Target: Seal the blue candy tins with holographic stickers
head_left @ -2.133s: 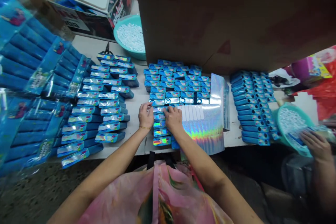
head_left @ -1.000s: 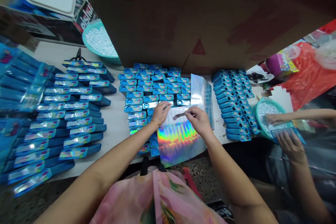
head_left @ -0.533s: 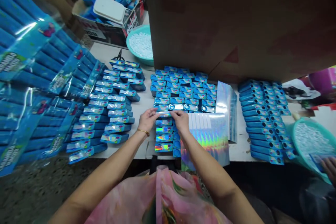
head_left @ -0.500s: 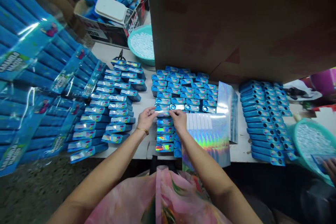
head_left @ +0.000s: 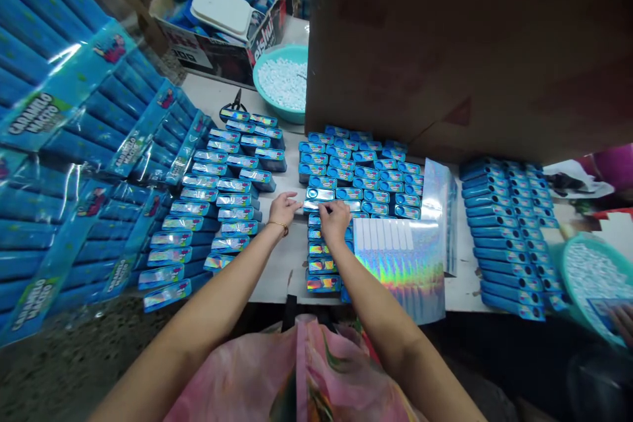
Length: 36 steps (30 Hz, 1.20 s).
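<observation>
Small blue boxes (head_left: 324, 265) stand in a column in front of me, with more blue boxes (head_left: 366, 171) packed behind them. My right hand (head_left: 335, 219) rests on top of a box in this column, its fingers bent together; whether they hold anything is hidden. At the left end of the same box is my left hand (head_left: 283, 208), thumb and fingers close to its edge, a small gap between them. Under my right forearm lies a shiny holographic sheet (head_left: 400, 270) with white strips (head_left: 383, 234) near its top.
Rows of blue boxes (head_left: 198, 208) stand left, beside large plastic-wrapped packs (head_left: 74, 119). Black scissors (head_left: 236, 102) and a teal basin (head_left: 281, 109) lie behind. A big cardboard box (head_left: 445, 46) walls the back. At right are stacked boxes (head_left: 504, 237) and a person's hand (head_left: 622, 323) at another basin (head_left: 568, 277).
The whole view has shifted slightly, with things appearing further right. My left hand has drawn back a little from the box, its fingers more spread. My right hand's fingers are now bent over the box.
</observation>
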Available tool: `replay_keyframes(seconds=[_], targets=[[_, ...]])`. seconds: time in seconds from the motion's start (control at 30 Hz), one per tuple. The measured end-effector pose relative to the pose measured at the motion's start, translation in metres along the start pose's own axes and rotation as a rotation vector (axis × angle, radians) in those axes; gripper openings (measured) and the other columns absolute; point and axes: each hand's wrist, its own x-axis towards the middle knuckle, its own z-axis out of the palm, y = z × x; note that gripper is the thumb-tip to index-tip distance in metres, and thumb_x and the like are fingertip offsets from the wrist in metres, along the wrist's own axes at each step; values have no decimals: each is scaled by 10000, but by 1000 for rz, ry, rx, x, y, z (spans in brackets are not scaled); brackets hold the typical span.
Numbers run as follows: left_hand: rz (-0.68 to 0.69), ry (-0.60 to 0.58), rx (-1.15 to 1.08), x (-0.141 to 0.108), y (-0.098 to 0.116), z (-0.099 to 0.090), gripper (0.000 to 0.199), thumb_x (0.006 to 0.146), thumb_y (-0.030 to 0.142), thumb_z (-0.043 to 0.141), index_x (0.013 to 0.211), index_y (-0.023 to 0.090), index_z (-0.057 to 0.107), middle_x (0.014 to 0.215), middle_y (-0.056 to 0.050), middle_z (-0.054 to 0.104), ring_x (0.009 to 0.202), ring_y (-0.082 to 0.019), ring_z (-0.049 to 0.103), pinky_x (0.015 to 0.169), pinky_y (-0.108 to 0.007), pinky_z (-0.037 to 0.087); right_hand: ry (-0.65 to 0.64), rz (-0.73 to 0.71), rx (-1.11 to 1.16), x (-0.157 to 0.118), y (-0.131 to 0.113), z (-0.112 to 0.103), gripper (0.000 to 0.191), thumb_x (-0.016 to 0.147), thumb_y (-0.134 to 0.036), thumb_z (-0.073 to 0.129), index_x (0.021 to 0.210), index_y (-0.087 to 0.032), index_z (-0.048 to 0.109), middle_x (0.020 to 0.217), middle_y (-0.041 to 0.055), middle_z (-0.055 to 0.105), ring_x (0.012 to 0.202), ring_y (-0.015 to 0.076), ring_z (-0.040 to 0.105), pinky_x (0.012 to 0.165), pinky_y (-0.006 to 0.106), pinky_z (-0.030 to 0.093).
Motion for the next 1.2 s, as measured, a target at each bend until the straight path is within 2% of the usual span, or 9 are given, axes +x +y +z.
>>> replay_keyframes(seconds=[0.13,0.27,0.4,0.53,0.67,0.73,0.83,0.97,1.2], targets=[[-23,9,53,-1,-11,4,398,521,274,686,891,147,610,637,-3,623,621,-150,579,644,-276,438,7,-66,-126,-1,2,-4,201,842,-303,484,880,-202,653,919,64,588,902,223,450,749,321,285],[11,116,219,-7,-17,0,326,592,257,620,903,161,613,670,-3,618,637,-145,572,659,-274,445,-130,-345,-324,-4,6,-18,282,856,-205,441,1088,-265,588,1009,73,559,907,225,431,767,352,281],[267,231,385,-17,2,7,271,722,263,512,956,165,606,860,-50,616,722,-153,565,728,-296,449,-241,-509,-449,-4,12,-33,399,835,-162,443,1203,-301,513,1041,78,549,899,226,430,768,369,291],[629,28,558,-35,36,52,259,807,302,469,988,185,612,1005,-69,596,959,-196,525,874,-334,395,-35,-344,-335,4,52,-67,377,835,-137,408,1148,-271,569,1080,72,544,921,211,462,779,346,325],[739,-290,810,-59,54,127,316,801,414,512,1045,237,609,1111,-68,553,1054,-244,455,891,-391,352,197,-197,-214,21,128,-129,366,835,-107,347,1038,-190,639,997,93,559,934,196,495,790,314,369],[722,-388,917,-68,56,163,354,759,448,566,1052,253,604,1147,-75,519,1085,-271,420,872,-413,345,206,-195,-243,32,162,-157,349,842,-127,361,1045,-189,638,1016,96,559,947,201,493,796,316,374],[665,-417,1007,-76,55,200,317,690,425,655,946,242,622,1147,-76,495,1080,-283,404,843,-424,343,67,-244,-376,48,195,-177,302,851,-182,431,1076,-239,624,1085,76,558,971,215,476,797,324,360],[632,-363,1024,-80,51,216,211,671,358,690,799,216,602,1139,-60,494,1077,-265,401,836,-411,338,-135,-360,-558,55,210,-176,295,873,-229,456,1136,-276,582,1146,57,558,998,226,446,756,315,335],[631,-346,961,-79,45,217,171,688,339,674,752,209,585,1117,-54,508,1077,-251,410,848,-405,323,-181,-501,-612,42,219,-185,269,896,-216,430,1117,-202,582,1150,78,567,960,201,451,773,314,321]])
